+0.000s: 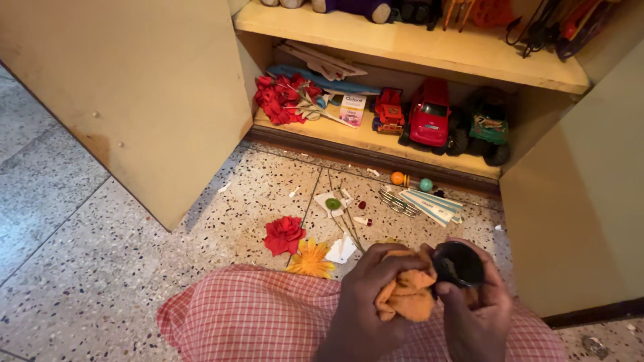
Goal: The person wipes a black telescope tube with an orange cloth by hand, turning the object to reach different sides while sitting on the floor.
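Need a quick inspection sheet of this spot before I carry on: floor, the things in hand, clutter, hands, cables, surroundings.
Surface: speckled terrazzo floor, scattered with small bits.
Job's things: orange cloth bunched against a small dark round object.
Clutter: red fabric flower, yellow flower, paper scraps, orange ball, teal ball, striped cards.
Grippers: left hand grips the cloth; right hand holds the dark object.
Cables: nothing seen.
Surroundings: open cupboard; lower shelf holds red roses and toy trucks.
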